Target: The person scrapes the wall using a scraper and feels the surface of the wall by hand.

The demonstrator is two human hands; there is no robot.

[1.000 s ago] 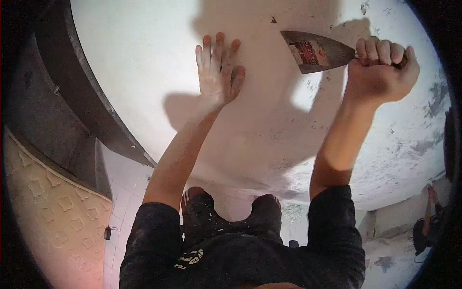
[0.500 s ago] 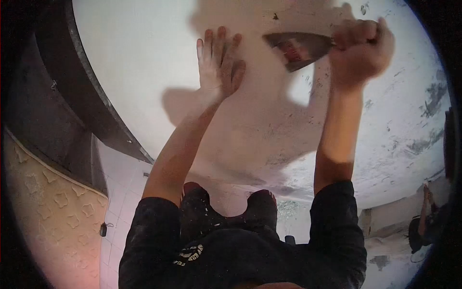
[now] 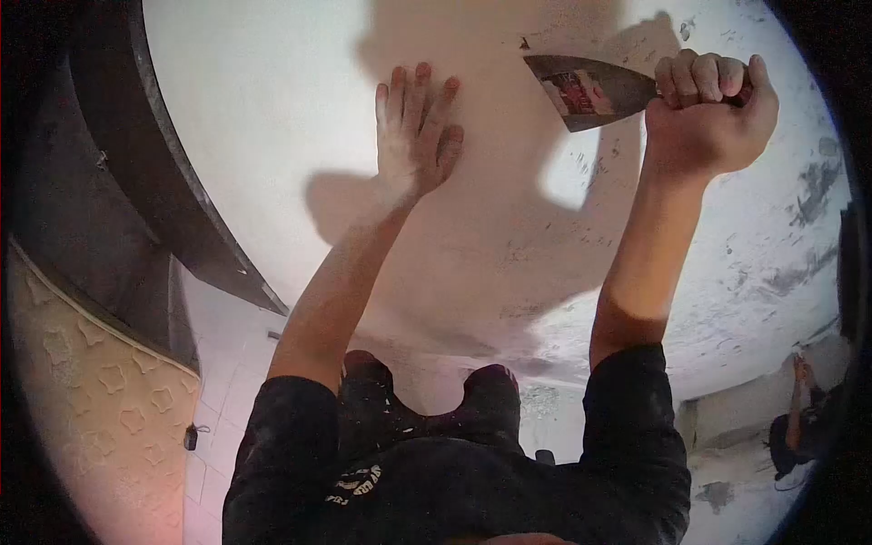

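My left hand (image 3: 416, 136) lies against the pale wall (image 3: 263, 109), palm down with its fingers spread and nothing in it. To its right, my right hand (image 3: 713, 109) is wrapped round the handle of a scraper (image 3: 586, 93). The scraper's wide metal blade, with a red label, points left towards my left hand, its edge close to the wall. A small dark chip mark (image 3: 524, 44) shows on the wall just above the blade's upper corner. Shadows of my arms and head fall across the wall.
A dark curved frame (image 3: 168, 154) runs down the left. Below it are a patterned tan surface (image 3: 109, 409), light floor tiles (image 3: 227, 363) and a small black object (image 3: 191, 438). Grey patches mark the wall's right side. Another person's arm (image 3: 795, 413) shows at the lower right.
The scraper and my right hand moved left and slightly up, then back to the right. My left hand has hardly moved on the wall.
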